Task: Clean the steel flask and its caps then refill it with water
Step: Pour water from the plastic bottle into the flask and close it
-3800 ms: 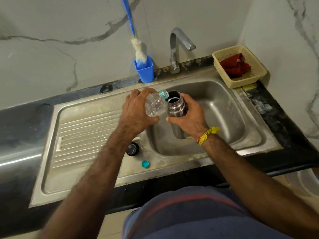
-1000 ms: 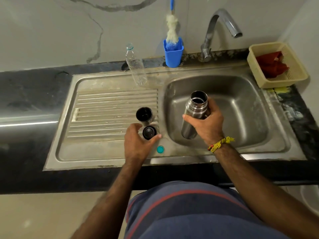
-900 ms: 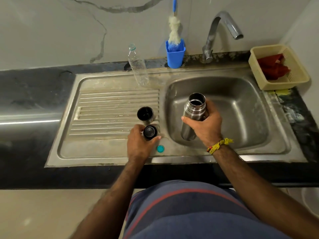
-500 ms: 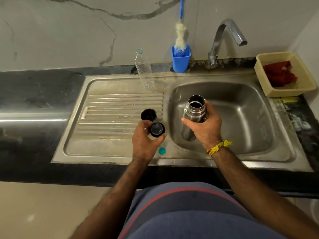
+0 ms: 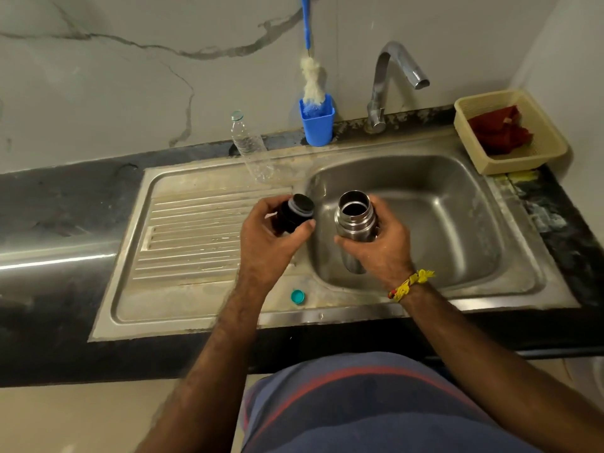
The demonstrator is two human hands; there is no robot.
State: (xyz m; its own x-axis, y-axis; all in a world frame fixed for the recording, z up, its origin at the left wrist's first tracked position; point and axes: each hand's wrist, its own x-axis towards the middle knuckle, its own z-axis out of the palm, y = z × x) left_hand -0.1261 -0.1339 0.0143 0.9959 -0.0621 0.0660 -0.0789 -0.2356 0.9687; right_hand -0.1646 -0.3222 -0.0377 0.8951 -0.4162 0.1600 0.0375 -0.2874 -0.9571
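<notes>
The right hand (image 5: 380, 246) gripped the open steel flask (image 5: 354, 220) over the sink (image 5: 457, 204); the left hand (image 5: 266, 243) pinched the black cap (image 5: 294, 214) — wet fingers could likely drop either.

Red cloth (image 5: 498, 132) in basket (image 5: 523, 160) — brush (image 5: 312, 76) in cup (image 5: 317, 127).

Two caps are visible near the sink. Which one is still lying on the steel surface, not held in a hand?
The small teal cap, lying alone near the sink's front edge. The black flask cap is off the surface, held in the left hand.
</notes>
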